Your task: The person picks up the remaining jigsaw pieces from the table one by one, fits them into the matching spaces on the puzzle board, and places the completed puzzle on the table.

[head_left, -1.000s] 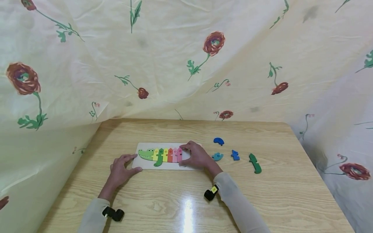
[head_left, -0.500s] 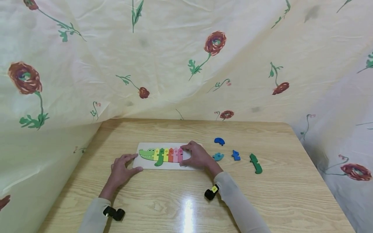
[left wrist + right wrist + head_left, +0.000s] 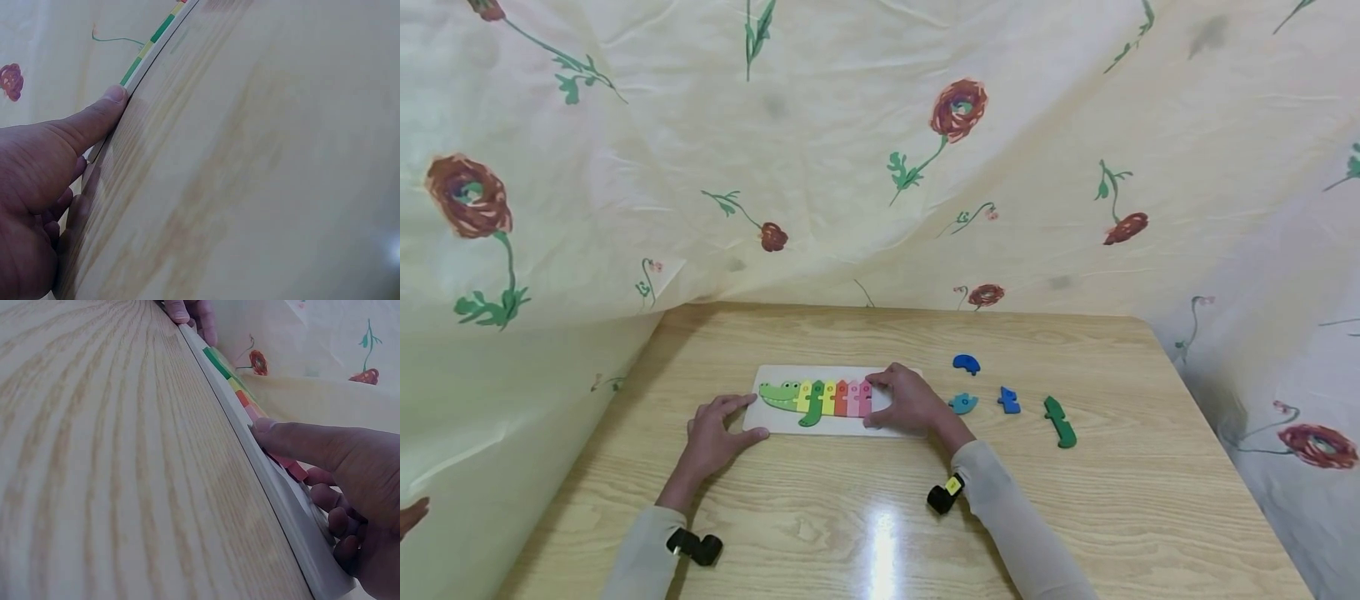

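Observation:
A pale puzzle board [image 3: 775, 422] lies on the table with a crocodile of coloured pieces in it: a green head [image 3: 778, 397], then yellow, green, red and pink segments. My left hand [image 3: 711, 437] holds the board's left end, thumb at the front edge and forefinger at the left side. At the row's right end, my right hand [image 3: 912, 402] pinches a dark pink puzzle piece [image 3: 866, 400] between thumb and fingers, from the front and back. In the right wrist view that piece [image 3: 298, 471] shows beyond the thumb. The board's right part is hidden under the right hand.
Loose pieces lie right of the board: a dark blue arched one [image 3: 966, 363], a light blue one [image 3: 963, 404], a blue one [image 3: 1009, 401] and a long green leg piece [image 3: 1060, 422]. A flowered cloth [image 3: 820, 167] hangs behind the wooden table [image 3: 805, 508].
The head view has shifted very slightly. Both hands keep their places, the left at the board's end and the right on the dark pink piece.

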The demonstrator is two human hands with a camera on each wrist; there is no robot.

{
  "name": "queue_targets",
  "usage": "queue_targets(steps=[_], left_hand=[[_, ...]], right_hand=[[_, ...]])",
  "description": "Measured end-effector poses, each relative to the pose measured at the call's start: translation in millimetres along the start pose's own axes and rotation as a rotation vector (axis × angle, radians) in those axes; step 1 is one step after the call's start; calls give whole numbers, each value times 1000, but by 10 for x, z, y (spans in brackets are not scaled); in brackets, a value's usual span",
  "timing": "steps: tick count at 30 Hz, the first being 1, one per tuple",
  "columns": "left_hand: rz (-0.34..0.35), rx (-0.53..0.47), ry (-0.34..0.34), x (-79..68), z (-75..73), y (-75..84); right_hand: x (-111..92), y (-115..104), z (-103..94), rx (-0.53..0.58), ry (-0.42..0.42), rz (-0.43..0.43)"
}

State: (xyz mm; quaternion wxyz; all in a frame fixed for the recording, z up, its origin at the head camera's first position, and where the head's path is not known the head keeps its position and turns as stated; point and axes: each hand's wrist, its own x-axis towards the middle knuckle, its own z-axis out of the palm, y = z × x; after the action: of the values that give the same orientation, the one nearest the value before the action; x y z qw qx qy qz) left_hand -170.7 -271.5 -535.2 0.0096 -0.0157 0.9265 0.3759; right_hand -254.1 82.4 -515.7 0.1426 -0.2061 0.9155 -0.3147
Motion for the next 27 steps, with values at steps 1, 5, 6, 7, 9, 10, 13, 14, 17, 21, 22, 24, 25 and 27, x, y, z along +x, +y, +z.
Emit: queue_targets(steps=[1, 5, 6, 7, 9, 10, 13, 14, 17, 21, 22, 24, 25, 27], left_hand=[[0, 0, 1, 2, 0, -2], [3, 4, -1, 7, 5, -15], [4, 4, -1, 8, 7, -17], [6, 4, -1, 8, 7, -19], [8, 5, -1, 9, 9, -21], [8, 5, -1, 9, 7, -21], [6, 5, -1, 10, 5, -18], [4, 5, -1, 12, 5, -17], [-4, 7, -4, 14, 1, -10], [-7, 11, -8, 13, -6, 3], [-6, 12, -8, 13, -7, 4], [-4, 11, -6, 13, -7, 4], [-4, 11, -6, 13, -6, 5], [-4, 11, -5, 15, -3, 0]], right_hand=[[2, 1, 0, -1, 0, -1], [7, 2, -5, -9, -3, -6], [8, 2, -6, -11, -2, -7], [8, 2, -6, -14, -1, -7], [5, 0, -8, -20, -1, -8], [3, 0, -8, -24, -1, -7], [-6, -1, -14, -6, 8, -2], [-8, 5, -22, 0, 13, -10], [-16, 21, -54, 23, 36, -44], [-41, 42, -95, 33, 74, -77], [-56, 41, -108, 35, 84, -78], [-97, 36, -144, 38, 105, -86], [-122, 29, -169, 41, 115, -94], [-185, 19, -228, 49, 131, -119]])
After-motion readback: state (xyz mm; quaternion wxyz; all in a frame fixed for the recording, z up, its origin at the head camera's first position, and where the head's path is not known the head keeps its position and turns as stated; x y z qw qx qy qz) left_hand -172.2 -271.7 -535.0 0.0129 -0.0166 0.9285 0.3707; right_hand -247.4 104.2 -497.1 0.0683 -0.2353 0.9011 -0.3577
